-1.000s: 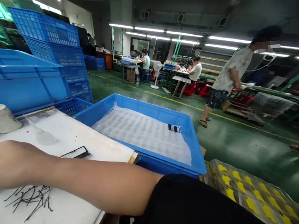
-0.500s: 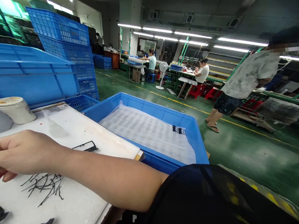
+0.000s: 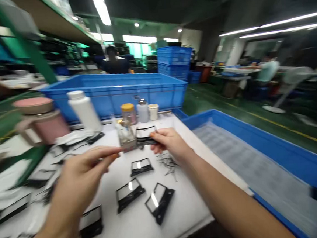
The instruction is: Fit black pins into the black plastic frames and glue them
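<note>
My right hand (image 3: 167, 142) pinches a small black-framed panel (image 3: 145, 133) with a clear window, held above the white tabletop. My left hand (image 3: 93, 163) is closed in a pinch to the left of it; whatever lies between its fingertips is too small and blurred to make out. Below the hands are several similar black-framed panels, one a black-framed panel (image 3: 141, 166) just under the right hand and another a tilted black-framed panel (image 3: 159, 202) toward the front. Thin black strips (image 3: 168, 163) lie in a loose heap beneath my right wrist.
A long blue crate (image 3: 111, 89) stands behind the table. In front of it are a white bottle (image 3: 85, 110), a pink mug (image 3: 48, 123), a yellow-lidded jar (image 3: 128, 112) and a grey bottle (image 3: 142, 109). A blue bin (image 3: 262, 139) with a pale liner is at right.
The view has swung left from the blue bin to the table. My left hand has come into view, and the panel in my right hand now shows.
</note>
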`<state>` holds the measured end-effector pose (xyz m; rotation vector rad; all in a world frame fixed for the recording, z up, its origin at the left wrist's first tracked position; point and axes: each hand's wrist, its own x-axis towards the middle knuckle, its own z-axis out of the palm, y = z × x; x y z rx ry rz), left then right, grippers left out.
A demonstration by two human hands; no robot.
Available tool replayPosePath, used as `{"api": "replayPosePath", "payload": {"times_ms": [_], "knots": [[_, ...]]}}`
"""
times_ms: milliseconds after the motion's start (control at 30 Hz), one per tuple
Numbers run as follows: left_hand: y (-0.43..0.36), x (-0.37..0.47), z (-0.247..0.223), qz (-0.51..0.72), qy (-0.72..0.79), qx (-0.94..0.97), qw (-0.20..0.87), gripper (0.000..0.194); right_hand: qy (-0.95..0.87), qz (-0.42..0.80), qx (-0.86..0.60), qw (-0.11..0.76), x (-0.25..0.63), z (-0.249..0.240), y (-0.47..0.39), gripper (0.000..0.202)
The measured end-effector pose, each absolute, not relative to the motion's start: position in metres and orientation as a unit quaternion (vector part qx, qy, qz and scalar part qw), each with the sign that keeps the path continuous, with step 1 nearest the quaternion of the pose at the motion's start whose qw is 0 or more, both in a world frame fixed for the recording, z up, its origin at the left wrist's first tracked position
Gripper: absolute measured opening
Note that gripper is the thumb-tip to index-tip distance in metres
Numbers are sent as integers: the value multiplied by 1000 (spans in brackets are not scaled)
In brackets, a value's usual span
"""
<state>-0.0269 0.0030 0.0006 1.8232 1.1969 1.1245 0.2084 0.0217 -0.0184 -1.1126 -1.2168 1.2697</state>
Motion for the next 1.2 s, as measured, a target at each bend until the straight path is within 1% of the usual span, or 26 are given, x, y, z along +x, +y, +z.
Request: {"api": "replayPosePath", "payload": {"times_ms": [33,133,233,500,633,667,767,833,1100,1200], "knots": [[4,-30,3,427,465,704,325,14,-509,526,-453,508,208,-20,22,36],[8,-30,3,430,450,702,345,15,-517,530,-443,506,207,-22,21,35],[9,-28,2,425,451,691,373,19,-516,532,-444,504,208,-23,19,31],[6,-31,4,435,426,682,404,25,-511,518,-468,502,211,-25,19,34],[6,-30,4,444,415,661,440,32,-518,521,-468,491,211,-23,18,33],[7,-29,4,443,419,655,446,30,-518,523,-467,490,211,-22,18,33],[8,-29,4,435,442,647,443,14,-517,525,-469,486,210,-21,16,34],[9,-29,5,431,456,645,436,9,-520,523,-471,484,210,-20,16,35],[7,-28,5,446,425,615,492,6,-536,527,-463,470,207,-23,18,35],[9,-28,2,435,421,637,478,10,-546,525,-460,463,206,-24,18,35]]}}
